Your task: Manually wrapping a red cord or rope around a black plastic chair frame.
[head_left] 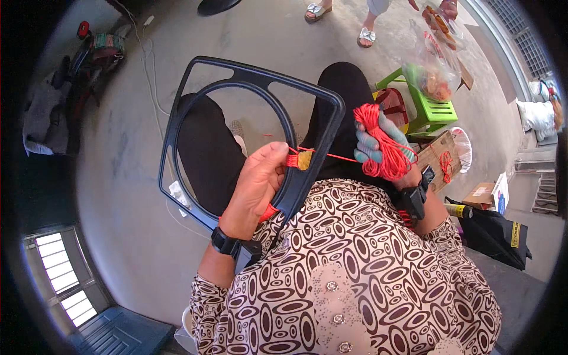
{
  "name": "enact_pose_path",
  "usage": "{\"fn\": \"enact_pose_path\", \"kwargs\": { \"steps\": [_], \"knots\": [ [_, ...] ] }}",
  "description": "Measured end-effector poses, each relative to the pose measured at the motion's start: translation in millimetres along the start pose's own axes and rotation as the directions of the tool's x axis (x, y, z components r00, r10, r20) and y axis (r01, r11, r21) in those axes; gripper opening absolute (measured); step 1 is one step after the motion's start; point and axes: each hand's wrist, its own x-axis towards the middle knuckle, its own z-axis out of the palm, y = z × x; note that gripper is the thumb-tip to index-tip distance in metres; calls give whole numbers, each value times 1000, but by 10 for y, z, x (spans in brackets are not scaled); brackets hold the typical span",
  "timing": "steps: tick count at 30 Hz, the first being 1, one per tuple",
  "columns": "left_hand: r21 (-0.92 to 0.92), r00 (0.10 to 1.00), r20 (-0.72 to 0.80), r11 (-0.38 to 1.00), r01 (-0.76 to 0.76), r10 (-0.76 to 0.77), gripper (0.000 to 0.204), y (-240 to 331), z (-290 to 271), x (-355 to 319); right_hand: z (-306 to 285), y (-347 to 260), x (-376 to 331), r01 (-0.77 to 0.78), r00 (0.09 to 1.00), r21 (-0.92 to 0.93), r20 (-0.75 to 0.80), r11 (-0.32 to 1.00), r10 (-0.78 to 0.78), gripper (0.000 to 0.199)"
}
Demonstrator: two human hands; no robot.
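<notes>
A black plastic frame (273, 76) with a large round opening lies tilted across my lap. My bare left hand (258, 180) reaches through the opening, thumb and fingers pinched on red cord (293, 160) wrapped round the ring's right side. A small yellow piece (305, 160) sits beside these wraps, its kind unclear. More red cord (268, 213) is wound on the ring lower down, partly behind my wrist. From the pinch, a taut strand runs right to a looped bundle of red cord (387, 157). My right hand (368, 144), in a grey-blue glove, is closed round that bundle.
To the right stand a green plastic stool (432, 109) and a board (442, 155) with red cord on it. Beyond them are a cardboard box (480, 194) and a black bag (494, 236). Another person's sandalled foot (367, 36) and a plastic bag (435, 71) appear at the upper right.
</notes>
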Motion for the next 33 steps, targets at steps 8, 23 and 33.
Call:
{"fn": "enact_pose_path", "kwargs": {
  "steps": [8, 23, 33],
  "knots": [
    [70, 999, 3, 997, -37, 37, 6, -22, 28, 47, 8, 37, -108, -61, 997, -62, -50, 996, 58, 41],
    [144, 999, -22, 989, -39, 42, 6, -36, -12, -15, -494, -277, 93, 455, 822, -3, -383, 890, -422, 39],
    [163, 996, 39, 983, -87, 81, 6, -37, -1, 6, 370, 116, 552, -132, 990, -538, -107, 832, 88, 46]
  ]
}}
